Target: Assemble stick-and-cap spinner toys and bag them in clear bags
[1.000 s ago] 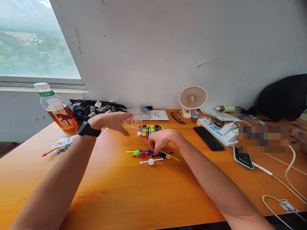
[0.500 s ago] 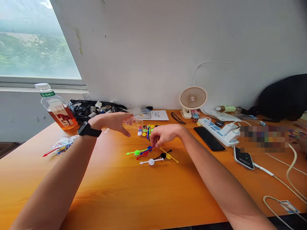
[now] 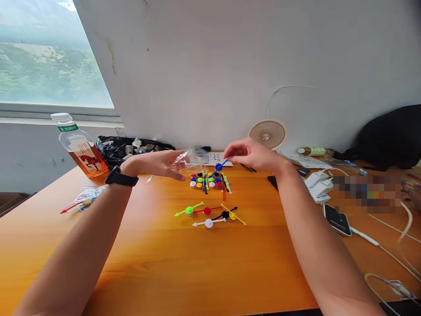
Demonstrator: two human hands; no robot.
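Note:
My right hand (image 3: 251, 153) pinches a blue arrow spinner (image 3: 219, 167) by one end, raised above the table. On the left, my left hand (image 3: 156, 165), wearing a black watch, holds a clear plastic bag (image 3: 194, 159); its fingertips are partly hidden by the bag. Below both hands lie a green spinner (image 3: 189, 210), a red spinner (image 3: 207, 211), a white spinner (image 3: 208, 224), a black spinner (image 3: 225, 214) and a yellow spinner (image 3: 232, 216). Behind these sit several coloured round bases (image 3: 199, 180) in rows, with loose arrows (image 3: 225, 183) beside them.
A tea bottle (image 3: 83, 151) and a small bag of arrows (image 3: 85, 199) are at the left. A black plastic bag (image 3: 112, 149) lies by the wall. At the right are a fan (image 3: 268, 134), plugged chargers (image 3: 319, 186), a phone (image 3: 337, 220) and cables.
My right hand has lifted the blue spinner off the table and carried it up and away towards the plastic bag. The left hand has barely moved.

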